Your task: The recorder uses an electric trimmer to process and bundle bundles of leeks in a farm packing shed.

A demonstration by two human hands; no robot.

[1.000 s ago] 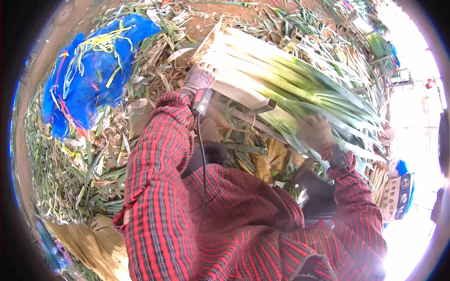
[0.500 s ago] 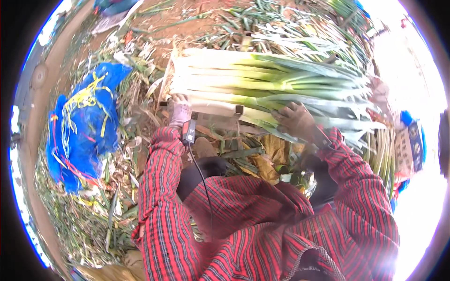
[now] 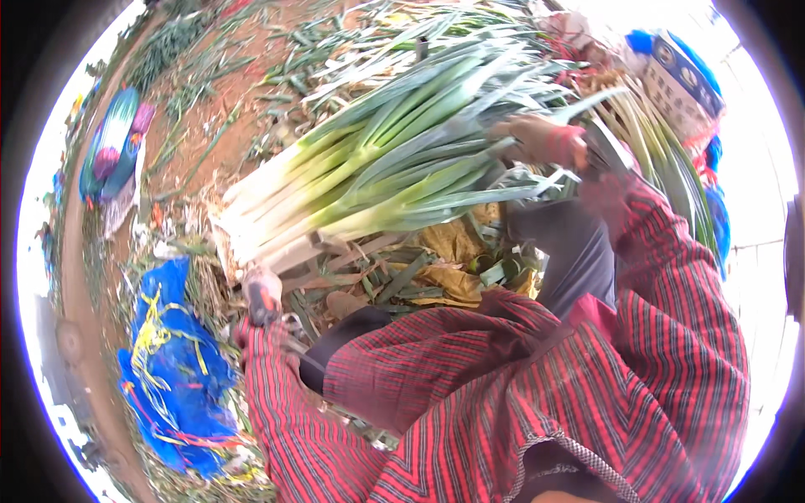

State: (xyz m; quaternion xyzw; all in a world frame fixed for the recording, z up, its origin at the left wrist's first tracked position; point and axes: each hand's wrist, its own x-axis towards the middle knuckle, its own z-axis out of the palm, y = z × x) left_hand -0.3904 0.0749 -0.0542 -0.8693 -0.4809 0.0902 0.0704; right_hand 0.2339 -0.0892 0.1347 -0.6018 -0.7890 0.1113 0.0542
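A thick bundle of big green onions lies in front of me, white ends to the near left and green leaves fanning to the far right. It rests on a low wooden rack. My gloved left hand is at the rack's near left corner, beside the white ends; blur hides how its fingers are held. Over the leaf tips on the right is my right hand, its fingers pointing left. Motion smears them, so their grip does not show.
A blue plastic bag with yellow and red strings lies on the left. More green onions are behind the bundle. At the right stand another onion pile and a printed sack. Yellow-brown sheeting and leaf scraps lie near my legs.
The view has turned, so the bundle now slants up to the right. My right hand has moved from the bundle's near edge out to the leaf tips. My left hand remains near the white ends.
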